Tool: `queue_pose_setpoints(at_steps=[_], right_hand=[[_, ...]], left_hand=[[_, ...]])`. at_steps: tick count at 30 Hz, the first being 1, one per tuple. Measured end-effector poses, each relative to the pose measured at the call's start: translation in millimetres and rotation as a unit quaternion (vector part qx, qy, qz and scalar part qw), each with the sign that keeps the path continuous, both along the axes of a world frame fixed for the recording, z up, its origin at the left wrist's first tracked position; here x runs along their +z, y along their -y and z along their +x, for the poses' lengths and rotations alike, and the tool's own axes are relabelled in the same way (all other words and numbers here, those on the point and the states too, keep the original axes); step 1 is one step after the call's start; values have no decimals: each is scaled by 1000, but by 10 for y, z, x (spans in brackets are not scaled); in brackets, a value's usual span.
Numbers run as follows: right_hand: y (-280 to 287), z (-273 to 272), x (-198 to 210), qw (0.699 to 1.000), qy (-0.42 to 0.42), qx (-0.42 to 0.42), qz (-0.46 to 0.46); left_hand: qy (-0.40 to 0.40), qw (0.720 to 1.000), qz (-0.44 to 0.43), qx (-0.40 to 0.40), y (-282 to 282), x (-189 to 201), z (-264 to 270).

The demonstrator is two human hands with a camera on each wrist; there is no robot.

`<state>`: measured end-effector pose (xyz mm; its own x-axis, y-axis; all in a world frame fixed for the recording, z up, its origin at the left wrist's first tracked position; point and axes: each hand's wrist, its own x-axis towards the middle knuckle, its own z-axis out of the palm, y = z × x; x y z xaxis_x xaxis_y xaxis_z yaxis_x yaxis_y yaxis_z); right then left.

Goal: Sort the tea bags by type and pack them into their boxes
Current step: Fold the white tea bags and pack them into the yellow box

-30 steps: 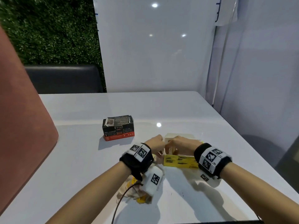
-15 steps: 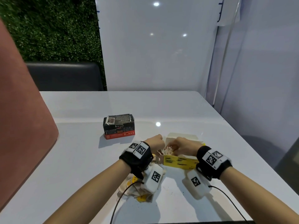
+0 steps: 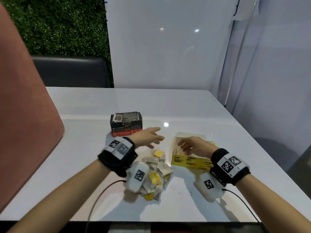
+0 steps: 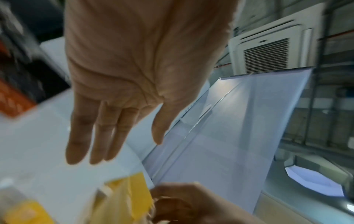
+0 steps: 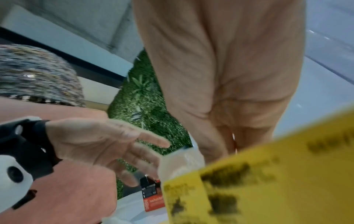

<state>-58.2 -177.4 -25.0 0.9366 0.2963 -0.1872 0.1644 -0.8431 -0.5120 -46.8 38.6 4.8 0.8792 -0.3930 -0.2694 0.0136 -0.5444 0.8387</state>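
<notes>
- On the table (image 3: 185, 105), a pile of tea bags (image 3: 156, 174) lies unsorted.
- Right hand (image 3: 193, 146) reaches into the yellow box (image 3: 190, 161), grip unclear, perhaps tucking bags.
- Left hand (image 3: 148, 137) hovers spread, empty.

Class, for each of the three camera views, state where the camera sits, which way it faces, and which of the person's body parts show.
Head: worn high, facing down at the table; shows left hand, right hand, both forearms.
Left wrist: looks along the spread, empty left hand toward the black box.
Right wrist: looks along the right hand over the yellow box; left hand visible.
Shared: all three show both boxes.
</notes>
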Motion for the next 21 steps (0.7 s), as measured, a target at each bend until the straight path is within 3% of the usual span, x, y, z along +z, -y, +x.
queue_pose_setpoints(at_steps=[3,7,12,16,21], right_hand=[[-27,-113,64,995,97,-22,-8],[-368,-434,109,968,250,19,-29],[-705,-627,-73,956,150,156,-197],[-815,-574,-111,941,124,180,-258],[-784,-521,-100,946,157,150,-240]], left_hand=[[66,997,35,-20,-450,12,-209],[160,970,169,-64,-648,-170,-578],[186,944,271,-37,-392,-422,-848],[218,903,367,-36,-185,-524,-887],[196,932,305,-18,-243,-522,-758]])
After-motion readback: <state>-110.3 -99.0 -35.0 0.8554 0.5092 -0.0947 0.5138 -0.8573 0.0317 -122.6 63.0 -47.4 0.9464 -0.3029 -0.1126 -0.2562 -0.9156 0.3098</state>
